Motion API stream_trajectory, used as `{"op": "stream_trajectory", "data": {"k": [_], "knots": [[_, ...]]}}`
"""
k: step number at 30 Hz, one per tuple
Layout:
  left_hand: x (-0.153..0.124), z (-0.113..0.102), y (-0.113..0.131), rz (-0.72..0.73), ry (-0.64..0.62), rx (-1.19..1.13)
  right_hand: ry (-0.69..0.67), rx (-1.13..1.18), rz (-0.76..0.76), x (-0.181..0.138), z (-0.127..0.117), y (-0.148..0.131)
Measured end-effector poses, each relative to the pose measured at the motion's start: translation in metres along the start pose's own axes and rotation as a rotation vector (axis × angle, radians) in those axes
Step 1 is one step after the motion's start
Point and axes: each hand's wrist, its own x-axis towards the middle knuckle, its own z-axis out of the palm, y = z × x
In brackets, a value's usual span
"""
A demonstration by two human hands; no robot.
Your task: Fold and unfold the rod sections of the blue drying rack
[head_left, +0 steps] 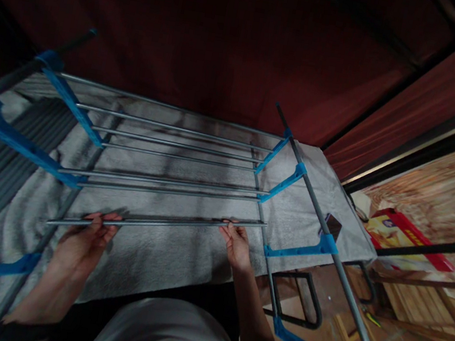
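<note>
A thin grey metal rod (170, 222) spans the near part of a half-built rack. Near its left end, my left hand (84, 242) is closed round it, palm up. My right hand (236, 243) pinches the rod close to its right end. Both rod ends are apart from the blue brackets. The rack lies on its side, with blue plastic brackets (299, 248) on grey poles (346, 283) at the right and a blue bracket (18, 142) at the left. Several crossbars (179, 144) join the two sides farther back; two more (173, 183) lie nearer my hands.
A grey fleecy cloth (142, 264) covers the surface. Loose grey tubes (0, 173) lie at the left, and a phone (332, 227) rests by the right pole. A red box (408, 238), a black metal frame (318, 308) and wooden pieces stand to the right. Dark red fabric (211, 34) hangs behind.
</note>
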Motion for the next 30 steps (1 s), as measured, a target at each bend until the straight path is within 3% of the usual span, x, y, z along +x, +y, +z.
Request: {"op": "stream_trajectory", "data": {"k": [12, 21, 30], "knots": [[-0.006, 0.01, 0.011, 0.097, -0.043, -0.053, 0.021, -0.012, -0.01, 0.004, -0.006, 0.01], [0.006, -0.005, -0.001, 0.082, 0.024, -0.037, 0.053, -0.023, -0.006, 0.005, 0.003, 0.011], [0.006, -0.006, -0.002, 0.071, -0.026, -0.044, -0.006, 0.024, 0.009, 0.003, -0.001, 0.005]]}}
